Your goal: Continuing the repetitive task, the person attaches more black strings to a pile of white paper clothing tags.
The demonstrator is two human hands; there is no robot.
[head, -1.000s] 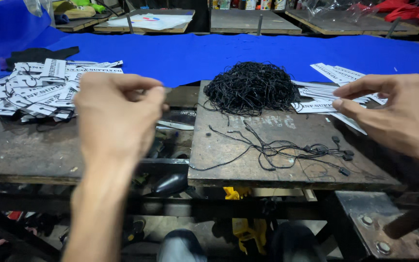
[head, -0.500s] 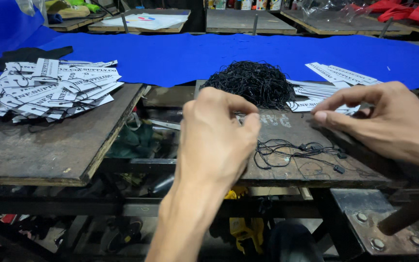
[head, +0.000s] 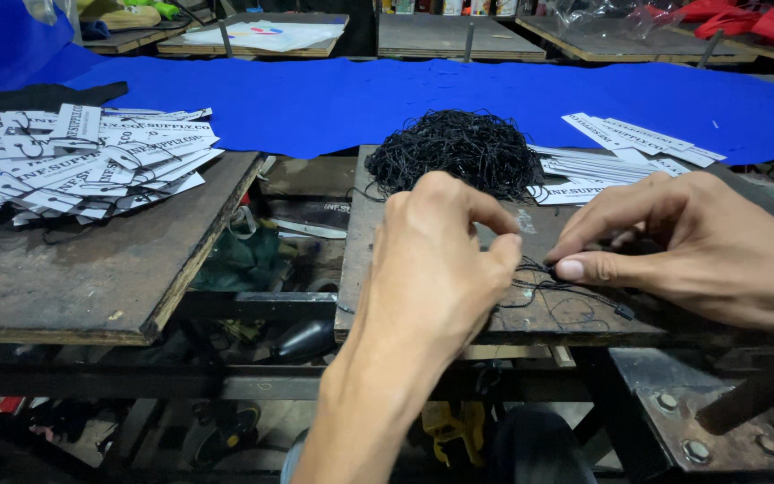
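Observation:
My left hand (head: pixel 436 260) hovers over the right wooden board (head: pixel 548 318), fingers pinched together at a few loose black strings (head: pixel 575 296). My right hand (head: pixel 692 246) rests on the same board, thumb and forefinger pinching those strings from the right. Just behind both hands lies a tangled pile of black strings (head: pixel 459 152). A row of white paper tags (head: pixel 620 148) lies to the right of that pile.
A heap of strung white tags (head: pixel 82 161) covers the left wooden board (head: pixel 82 278). Blue cloth (head: pixel 423 94) spreads behind both boards. Between the boards is a gap with dark clutter below. More tables stand at the back.
My left hand has moved right from the left board to the loose strings. My right hand has dropped onto the strings and pinched them.

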